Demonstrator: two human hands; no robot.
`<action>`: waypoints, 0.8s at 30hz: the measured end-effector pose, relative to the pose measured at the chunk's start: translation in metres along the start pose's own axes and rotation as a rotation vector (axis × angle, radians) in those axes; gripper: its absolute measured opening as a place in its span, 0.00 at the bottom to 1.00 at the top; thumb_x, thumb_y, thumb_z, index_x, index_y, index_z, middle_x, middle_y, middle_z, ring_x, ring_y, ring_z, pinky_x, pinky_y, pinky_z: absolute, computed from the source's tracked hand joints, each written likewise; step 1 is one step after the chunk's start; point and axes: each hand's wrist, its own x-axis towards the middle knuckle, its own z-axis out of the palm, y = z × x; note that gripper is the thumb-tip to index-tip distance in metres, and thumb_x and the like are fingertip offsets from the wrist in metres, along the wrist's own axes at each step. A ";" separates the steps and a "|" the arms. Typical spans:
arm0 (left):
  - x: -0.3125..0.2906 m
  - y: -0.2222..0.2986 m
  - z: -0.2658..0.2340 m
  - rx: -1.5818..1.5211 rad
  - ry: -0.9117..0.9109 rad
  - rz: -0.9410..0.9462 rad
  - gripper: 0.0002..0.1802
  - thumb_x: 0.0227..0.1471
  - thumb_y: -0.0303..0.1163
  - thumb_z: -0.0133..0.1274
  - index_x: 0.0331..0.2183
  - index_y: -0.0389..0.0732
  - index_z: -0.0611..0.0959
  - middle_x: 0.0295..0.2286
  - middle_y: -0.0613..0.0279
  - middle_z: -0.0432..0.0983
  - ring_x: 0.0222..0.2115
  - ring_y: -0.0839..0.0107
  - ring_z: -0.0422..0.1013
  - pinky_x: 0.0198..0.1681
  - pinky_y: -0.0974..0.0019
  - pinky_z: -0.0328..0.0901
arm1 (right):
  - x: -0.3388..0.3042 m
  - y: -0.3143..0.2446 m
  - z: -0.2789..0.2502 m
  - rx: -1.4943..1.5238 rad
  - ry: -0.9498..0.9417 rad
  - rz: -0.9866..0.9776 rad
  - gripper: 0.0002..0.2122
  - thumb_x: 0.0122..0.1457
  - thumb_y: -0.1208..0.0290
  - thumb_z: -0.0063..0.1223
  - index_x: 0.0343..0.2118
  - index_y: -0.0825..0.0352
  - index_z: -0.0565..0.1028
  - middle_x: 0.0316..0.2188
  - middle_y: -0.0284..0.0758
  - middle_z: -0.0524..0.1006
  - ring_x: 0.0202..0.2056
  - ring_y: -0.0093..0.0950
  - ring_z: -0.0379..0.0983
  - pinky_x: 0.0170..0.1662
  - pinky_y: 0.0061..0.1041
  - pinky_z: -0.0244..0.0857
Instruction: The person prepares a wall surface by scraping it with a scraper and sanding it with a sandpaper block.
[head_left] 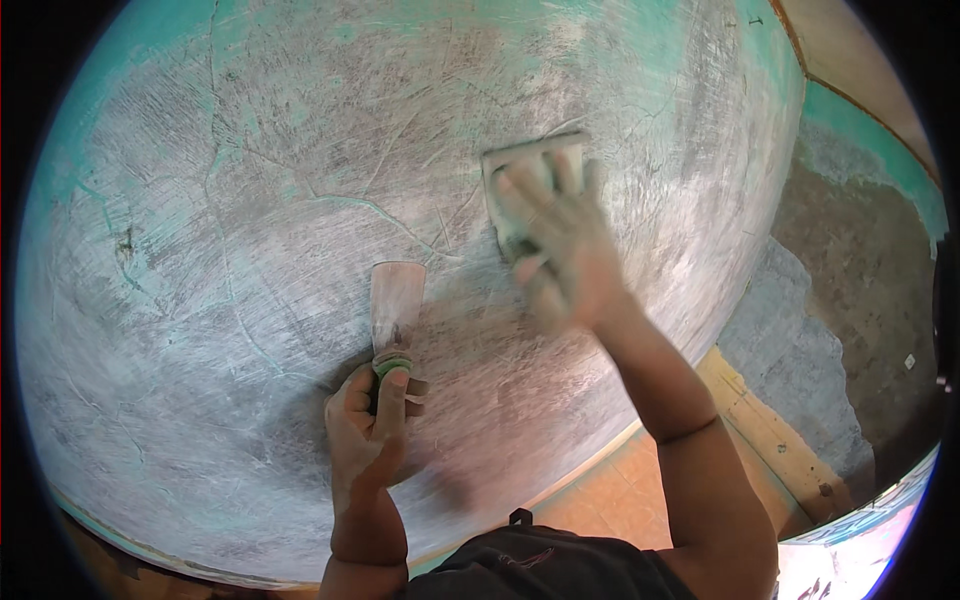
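Your left grip (372,412) clamps the scraper (398,300), likely light and stiff, best held by its handle (391,364); your right grip (570,245) spreads over the pad (528,154).

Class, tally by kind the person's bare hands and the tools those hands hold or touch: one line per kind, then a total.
Hands: 2 (left hand, right hand)
Scraper: 1, in the left hand
Flat pad: 1, under the right hand
Total: 4

The wall (400,215) is mottled grey and turquoise, the floor (615,490) orange, the shirt (530,565) black.
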 end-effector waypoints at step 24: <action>0.003 -0.011 0.006 -0.016 -0.009 0.119 0.19 0.60 0.41 0.53 0.37 0.32 0.81 0.26 0.58 0.79 0.23 0.77 0.72 0.28 0.74 0.69 | 0.017 0.002 -0.029 -0.217 -0.078 0.297 0.36 0.57 0.53 0.39 0.67 0.64 0.52 0.62 0.42 0.64 0.66 0.57 0.46 0.61 0.73 0.30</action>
